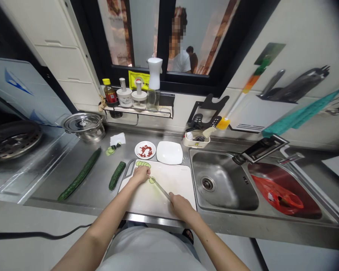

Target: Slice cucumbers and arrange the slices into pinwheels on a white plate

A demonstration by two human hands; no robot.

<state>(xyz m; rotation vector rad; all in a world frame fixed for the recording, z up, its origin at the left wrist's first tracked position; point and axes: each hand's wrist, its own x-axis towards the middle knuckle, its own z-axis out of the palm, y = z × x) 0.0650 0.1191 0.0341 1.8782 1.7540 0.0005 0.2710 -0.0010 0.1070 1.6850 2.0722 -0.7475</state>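
The one head-worn view looks forward and down from close above the board (172, 178), the window (146, 30) at twelve o'clock, sink (227, 194) at four, wearer's shirt (152, 250) at six.

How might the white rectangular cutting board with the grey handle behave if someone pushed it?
The board is probably stiff, since it lies flat with straight edges. It may slide across the shiny steel counter. The thin pale-green cucumber slices overlapping on it would likely shift if it tilted.
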